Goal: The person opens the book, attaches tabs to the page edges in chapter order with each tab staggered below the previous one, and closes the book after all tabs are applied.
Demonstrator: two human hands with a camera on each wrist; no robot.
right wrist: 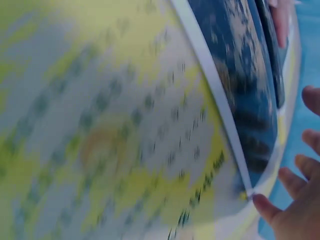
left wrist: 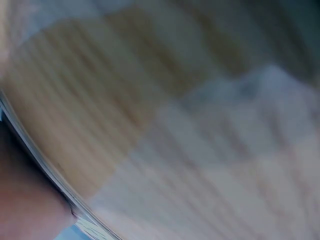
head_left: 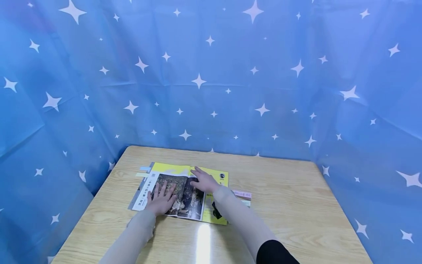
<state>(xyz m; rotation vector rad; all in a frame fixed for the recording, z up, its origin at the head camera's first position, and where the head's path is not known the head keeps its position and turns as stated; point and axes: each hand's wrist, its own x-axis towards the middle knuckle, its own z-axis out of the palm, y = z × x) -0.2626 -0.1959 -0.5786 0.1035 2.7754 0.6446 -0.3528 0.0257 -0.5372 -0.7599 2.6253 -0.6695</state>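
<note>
An open magazine [head_left: 156, 168] with yellow margins and a dark photo [head_left: 191, 203] across its fold lies on the wooden table. Flat on the left page rests my left hand [head_left: 160, 202], its fingers spread over the photo. My right hand [head_left: 205, 181] reaches across the right page, fingers extended toward the upper part of the fold. In the right wrist view, the fingers of that right hand [right wrist: 300, 205] are spread beside the yellow page [right wrist: 115, 165]. The left wrist view is blurred, with part of the left hand [left wrist: 30, 205] by the magazine's edge [left wrist: 52, 175].
Blue and pale yellow tabs [head_left: 142, 175] stick out from the magazine's left side, pink and green ones [head_left: 243, 195] from its right. The wooden table [head_left: 283, 205] extends to the right. A blue curtain [head_left: 230, 124] with white stars hangs behind and beside the table.
</note>
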